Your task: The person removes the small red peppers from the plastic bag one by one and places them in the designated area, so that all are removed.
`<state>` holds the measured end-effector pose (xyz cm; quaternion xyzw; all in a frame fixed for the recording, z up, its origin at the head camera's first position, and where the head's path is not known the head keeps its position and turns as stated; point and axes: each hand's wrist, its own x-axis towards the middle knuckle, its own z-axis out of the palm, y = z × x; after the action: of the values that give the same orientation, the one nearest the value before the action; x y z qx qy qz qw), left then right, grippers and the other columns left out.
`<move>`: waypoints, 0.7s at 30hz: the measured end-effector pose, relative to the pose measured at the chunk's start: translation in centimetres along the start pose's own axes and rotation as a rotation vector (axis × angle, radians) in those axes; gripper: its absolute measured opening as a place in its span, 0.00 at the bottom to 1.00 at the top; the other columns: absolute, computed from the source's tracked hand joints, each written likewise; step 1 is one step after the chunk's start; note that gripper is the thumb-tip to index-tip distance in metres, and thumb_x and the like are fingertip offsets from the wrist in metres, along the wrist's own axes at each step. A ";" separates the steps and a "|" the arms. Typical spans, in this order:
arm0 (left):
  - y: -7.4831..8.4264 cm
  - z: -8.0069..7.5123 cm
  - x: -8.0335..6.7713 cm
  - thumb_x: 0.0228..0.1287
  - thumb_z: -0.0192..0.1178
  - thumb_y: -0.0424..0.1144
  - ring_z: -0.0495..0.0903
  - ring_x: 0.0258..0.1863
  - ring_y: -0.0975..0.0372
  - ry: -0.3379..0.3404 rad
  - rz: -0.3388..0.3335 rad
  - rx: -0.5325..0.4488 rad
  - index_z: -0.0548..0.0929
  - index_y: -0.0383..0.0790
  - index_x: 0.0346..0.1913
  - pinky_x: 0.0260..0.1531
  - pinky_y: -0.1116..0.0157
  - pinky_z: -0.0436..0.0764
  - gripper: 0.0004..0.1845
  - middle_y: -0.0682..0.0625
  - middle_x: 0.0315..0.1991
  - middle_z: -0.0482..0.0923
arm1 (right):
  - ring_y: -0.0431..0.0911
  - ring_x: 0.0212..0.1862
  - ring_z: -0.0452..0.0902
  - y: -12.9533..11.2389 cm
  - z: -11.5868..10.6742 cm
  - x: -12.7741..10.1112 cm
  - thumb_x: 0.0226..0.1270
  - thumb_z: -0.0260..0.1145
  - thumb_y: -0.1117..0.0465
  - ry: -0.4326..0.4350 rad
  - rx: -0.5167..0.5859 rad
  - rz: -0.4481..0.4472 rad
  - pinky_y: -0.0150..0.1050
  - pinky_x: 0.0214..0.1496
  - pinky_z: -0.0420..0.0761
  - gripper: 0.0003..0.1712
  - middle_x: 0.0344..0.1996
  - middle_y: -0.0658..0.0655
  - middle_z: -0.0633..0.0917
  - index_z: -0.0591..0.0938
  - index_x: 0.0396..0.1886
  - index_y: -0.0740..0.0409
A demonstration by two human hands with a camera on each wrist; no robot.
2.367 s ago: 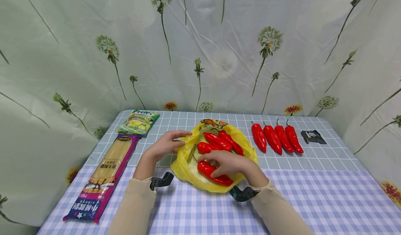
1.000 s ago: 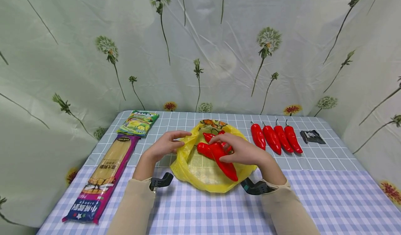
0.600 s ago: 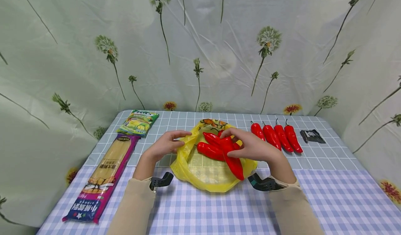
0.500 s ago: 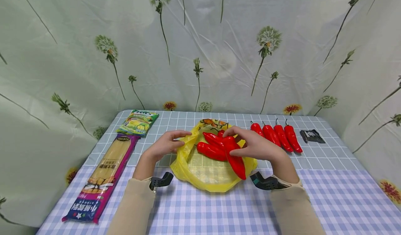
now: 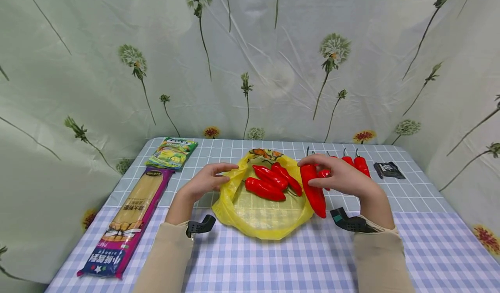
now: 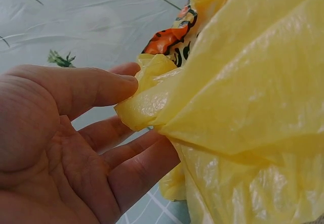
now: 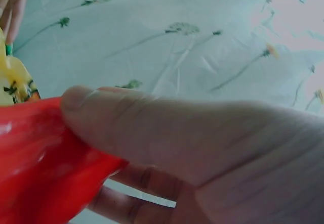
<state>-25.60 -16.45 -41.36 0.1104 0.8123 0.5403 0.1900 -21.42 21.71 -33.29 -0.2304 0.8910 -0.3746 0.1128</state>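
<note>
A yellow plastic bag [image 5: 265, 233] lies spread on the table with its mouth up and three red chili peppers [image 5: 265, 190] inside. At its left rim, my left hand [image 5: 205, 182] pinches the plastic between thumb and fingers, as the bag's folded edge [image 6: 147, 105] in the left wrist view shows. My right hand [image 5: 345, 178] grips another red chili pepper [image 5: 313, 195] by its upper part, tip hanging toward me, over the bag's right rim. In the right wrist view the thumb presses across this pepper [image 7: 40, 163]. Behind the right hand, a row of red peppers [image 5: 361, 165] is partly hidden.
On the left lies a long purple pack of pasta [image 5: 129, 223], with a green packet [image 5: 172, 153] beyond it. A small black packet [image 5: 389, 170] sits right of the pepper row. A flower-print curtain [image 5: 281, 67] hangs behind the checked table [image 5: 250, 267].
My right hand has taken hold of the nearest pepper in the bag, lifted it and carried it rightward to the bag's right rim. My left hand stays at the left rim.
</note>
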 end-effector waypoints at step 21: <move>-0.1 0.0 0.0 0.72 0.55 0.34 0.77 0.63 0.50 0.000 -0.001 -0.007 0.77 0.48 0.67 0.50 0.58 0.86 0.22 0.46 0.71 0.71 | 0.50 0.38 0.80 4.4 -1.3 -0.7 0.67 0.68 0.55 -0.028 0.049 0.255 0.44 0.41 0.86 0.23 0.52 0.62 0.80 0.76 0.60 0.53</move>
<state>-25.63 -16.50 -41.40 0.1092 0.8105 0.5430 0.1907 -22.75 25.59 -35.55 -0.1174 0.9021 -0.3755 0.1774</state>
